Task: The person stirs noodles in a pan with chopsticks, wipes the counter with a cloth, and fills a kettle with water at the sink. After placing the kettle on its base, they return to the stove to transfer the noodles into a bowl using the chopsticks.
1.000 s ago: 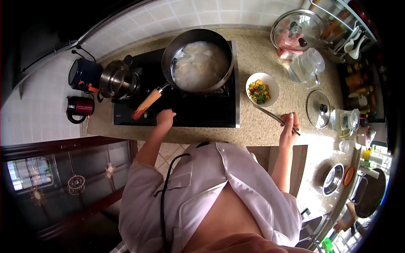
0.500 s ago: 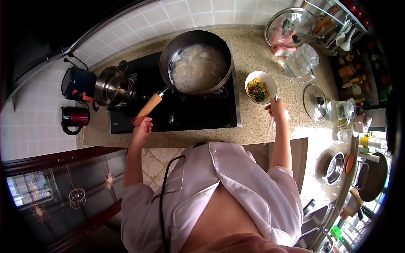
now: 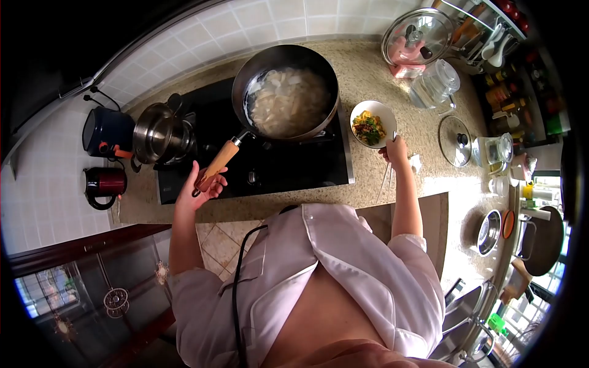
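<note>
My left hand [image 3: 202, 189] is open at the end of the pan's wooden handle [image 3: 219, 164], thumb and fingers spread to either side of it. The handle belongs to a deep dark pan [image 3: 243, 80] on the hob, with pale pieces in cloudy liquid [image 3: 288, 101] inside. In my right hand [image 3: 396, 150] is a pair of thin chopsticks [image 3: 384, 183], their long ends slanting down toward the counter's front edge. That hand is closed right at the rim of a white bowl [image 3: 388, 113], which holds yellow, green and dark chopped food [image 3: 369, 129].
A steel pot [image 3: 153, 135] stands on the hob's left side, near a dark red mug-like vessel [image 3: 105, 184]. To the right are a glass pitcher [image 3: 434, 83], a glass lid [image 3: 455, 142] and another lid [image 3: 408, 30] propped upright. A steel bowl [image 3: 489, 233] sits farther right.
My left hand has gone from curled fingers to a spread hand at the handle's end. My right hand has shifted slightly up and left, closer to the bowl. The pan's surface looks less foamy.
</note>
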Available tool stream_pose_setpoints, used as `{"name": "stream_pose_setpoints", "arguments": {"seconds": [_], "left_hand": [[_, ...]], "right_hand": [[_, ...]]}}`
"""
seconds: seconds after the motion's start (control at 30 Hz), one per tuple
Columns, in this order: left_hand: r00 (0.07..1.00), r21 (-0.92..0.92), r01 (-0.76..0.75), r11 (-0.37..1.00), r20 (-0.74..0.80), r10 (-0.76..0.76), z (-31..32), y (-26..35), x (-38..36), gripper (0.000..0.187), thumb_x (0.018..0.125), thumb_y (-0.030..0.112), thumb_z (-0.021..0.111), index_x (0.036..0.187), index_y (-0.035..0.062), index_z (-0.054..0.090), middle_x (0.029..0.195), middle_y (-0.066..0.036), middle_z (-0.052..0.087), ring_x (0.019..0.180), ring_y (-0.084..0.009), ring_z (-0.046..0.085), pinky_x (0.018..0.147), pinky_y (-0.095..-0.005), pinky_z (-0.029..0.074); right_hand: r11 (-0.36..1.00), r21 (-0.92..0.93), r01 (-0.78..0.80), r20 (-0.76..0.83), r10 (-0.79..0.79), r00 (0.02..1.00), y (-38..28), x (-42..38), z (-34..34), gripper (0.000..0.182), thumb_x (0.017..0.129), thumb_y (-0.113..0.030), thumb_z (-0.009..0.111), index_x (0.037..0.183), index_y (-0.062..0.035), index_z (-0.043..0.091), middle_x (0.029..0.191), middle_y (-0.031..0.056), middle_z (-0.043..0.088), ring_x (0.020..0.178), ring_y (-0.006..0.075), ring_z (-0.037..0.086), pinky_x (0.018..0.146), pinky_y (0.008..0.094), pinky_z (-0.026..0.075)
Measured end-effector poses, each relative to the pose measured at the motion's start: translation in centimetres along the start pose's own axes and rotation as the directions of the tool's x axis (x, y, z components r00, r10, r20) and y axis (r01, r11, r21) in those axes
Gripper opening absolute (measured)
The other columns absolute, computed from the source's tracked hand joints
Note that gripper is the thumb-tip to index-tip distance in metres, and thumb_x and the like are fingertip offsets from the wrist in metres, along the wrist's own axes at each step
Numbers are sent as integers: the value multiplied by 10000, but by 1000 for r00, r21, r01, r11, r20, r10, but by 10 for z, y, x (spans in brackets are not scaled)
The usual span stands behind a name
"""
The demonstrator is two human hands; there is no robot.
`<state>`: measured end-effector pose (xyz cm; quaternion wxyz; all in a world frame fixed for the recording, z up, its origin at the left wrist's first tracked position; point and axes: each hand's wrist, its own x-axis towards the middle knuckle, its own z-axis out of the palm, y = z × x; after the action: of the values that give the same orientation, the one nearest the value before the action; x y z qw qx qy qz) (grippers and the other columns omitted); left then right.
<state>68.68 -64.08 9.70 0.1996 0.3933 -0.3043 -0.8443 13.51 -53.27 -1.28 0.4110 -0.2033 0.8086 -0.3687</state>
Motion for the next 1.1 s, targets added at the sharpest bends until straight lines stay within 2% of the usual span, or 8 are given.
{"name": "stream_pose_setpoints", "arguments": {"seconds": [0.1, 0.3, 0.5, 0.63, 0.77, 0.9, 0.97, 1.1], "left_hand": [[996, 68, 72, 995, 52, -75, 0, 13, 3, 794, 936, 639, 232, 1279, -34, 478, 893, -131, 628, 681, -149, 594, 592, -245, 483], [950, 248, 195, 949, 192, -245, 8, 39, 22, 521, 946, 354, 298, 1253, -30, 469, 788, -110, 599, 602, -142, 564, 495, -245, 467], [908, 156, 320, 934, 230, -350, 14, 47, 37, 438, 866, 292, 394, 1141, -34, 491, 764, -127, 552, 565, -177, 545, 477, -261, 465], [857, 13, 417, 909, 328, -397, 11, 43, 45, 480, 838, 315, 483, 1156, -44, 467, 761, -130, 523, 556, -187, 538, 449, -261, 452], [843, 18, 397, 918, 388, -372, 19, 42, 50, 393, 879, 296, 551, 1128, 0, 479, 653, -55, 462, 433, -102, 438, 376, -216, 376], [864, 48, 405, 913, 308, -399, 39, 41, 44, 219, 892, 194, 574, 1022, 43, 482, 604, -6, 425, 415, -74, 409, 362, -212, 349], [882, 184, 421, 888, 148, -448, 52, 40, 41, 169, 876, 149, 616, 947, 90, 475, 608, 21, 432, 440, -65, 419, 389, -215, 346], [901, 252, 396, 883, 81, -427, 62, 33, 39, 208, 838, 97, 632, 857, 113, 425, 599, 25, 429, 440, -73, 419, 402, -233, 356]], "right_hand": [[998, -53, 22, 9, -21, 1000, -3, -4, 3, 164, 871, -73, 412, 970, 30, 492, 611, 135, 608, 418, 135, 485, 359, 275, 370], [999, 19, 42, 101, -43, 994, -2, -9, 3, 167, 919, -139, 441, 963, 21, 462, 600, 132, 600, 392, 141, 489, 340, 273, 373], [998, 54, 28, 11, -29, 1000, 0, -24, -8, 336, 956, -304, 497, 1060, 15, 485, 588, 113, 592, 389, 133, 485, 356, 269, 378], [997, 17, 71, -37, -70, 997, -21, -55, -28, 305, 970, -290, 481, 1060, -27, 606, 580, 51, 564, 411, 87, 463, 373, 243, 366], [990, 19, 141, -62, -139, 988, -40, -82, -41, 315, 967, -279, 478, 1076, -16, 613, 586, 43, 563, 445, 89, 496, 404, 244, 400], [958, -6, 288, -105, -287, 952, -62, -107, -48, 288, 991, -215, 426, 1020, -11, 627, 645, 14, 554, 536, 69, 511, 473, 232, 419], [911, 53, 410, -155, -398, 904, -67, -113, -50, 297, 996, -214, 416, 1000, -8, 630, 674, 13, 545, 588, 79, 512, 541, 236, 422], [754, -292, 588, -197, -649, 735, -92, -130, -56, 371, 1009, -284, 386, 951, -38, 656, 688, 6, 506, 648, 97, 470, 599, 272, 382]]}}
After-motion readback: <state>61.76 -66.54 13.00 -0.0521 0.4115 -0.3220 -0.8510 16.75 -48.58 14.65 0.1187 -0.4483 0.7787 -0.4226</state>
